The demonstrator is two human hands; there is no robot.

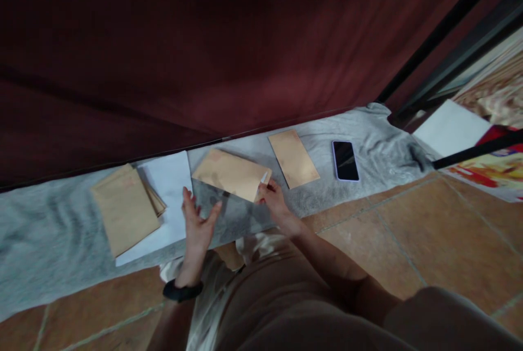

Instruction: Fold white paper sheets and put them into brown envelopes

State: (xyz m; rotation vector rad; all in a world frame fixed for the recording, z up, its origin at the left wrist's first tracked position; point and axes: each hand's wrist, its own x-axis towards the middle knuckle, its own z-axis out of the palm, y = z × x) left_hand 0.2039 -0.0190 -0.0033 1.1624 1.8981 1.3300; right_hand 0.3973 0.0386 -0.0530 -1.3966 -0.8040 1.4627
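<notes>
My right hand pinches the right end of a tan paper envelope, where a bit of white shows at the edge. The envelope is tilted over the grey cloth. To its left, my left hand is apart from it, fingers spread and holding nothing, near the edge of the white paper sheets. A stack of similar envelopes lies partly on those sheets. Right of my right hand, another envelope rests flat on the cloth.
A phone with a dark screen lies farther right on the grey cloth. Dark red fabric rises behind. A dark metal bar and printed sheets stand at the right. Brown floor tiles show in front.
</notes>
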